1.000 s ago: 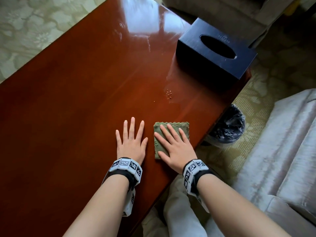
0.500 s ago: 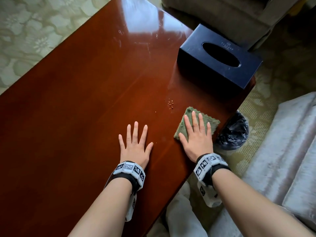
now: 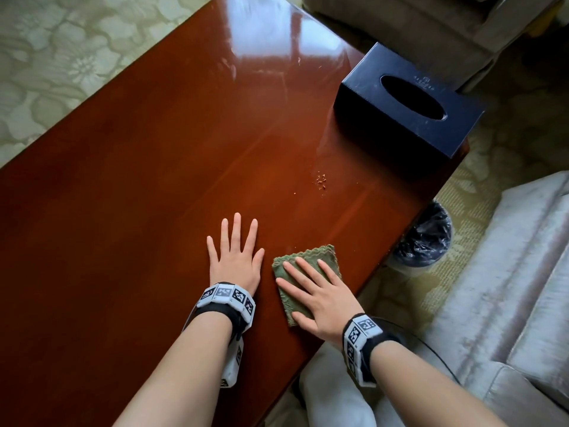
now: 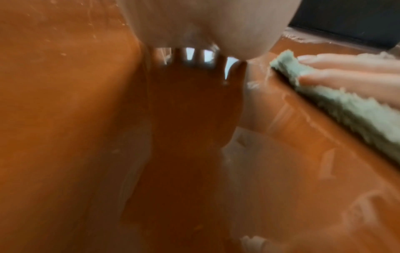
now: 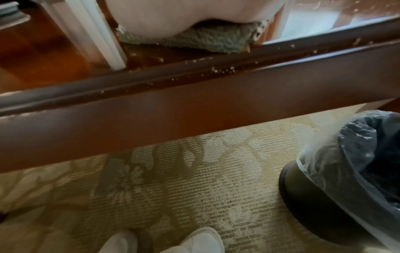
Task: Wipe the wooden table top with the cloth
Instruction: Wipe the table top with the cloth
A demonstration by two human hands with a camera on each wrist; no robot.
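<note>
A folded green cloth [image 3: 317, 257] lies on the glossy reddish-brown table top [image 3: 154, 180] near its right edge. My right hand [image 3: 317, 291] presses flat on the cloth with straight, spread fingers. Beside it my left hand [image 3: 235, 257] rests palm-down on the bare wood, fingers straight. A small cluster of crumbs [image 3: 321, 179] sits on the wood beyond the cloth. In the left wrist view the cloth [image 4: 337, 102] shows under the right hand's fingers [image 4: 346, 75]. In the right wrist view the cloth [image 5: 194, 39] peeks out under the palm, with crumbs along the table edge [image 5: 194, 71].
A dark blue tissue box [image 3: 409, 112] stands at the table's far right corner. A bin lined with a plastic bag [image 3: 425, 238] sits on the patterned carpet beside the table edge. A pale sofa [image 3: 523, 288] is at the right, another seat [image 3: 415, 26] behind the table.
My right hand has slid the cloth back from near the table's right edge toward me and leftward, close beside the left hand. The left hand has stayed flat in place.
</note>
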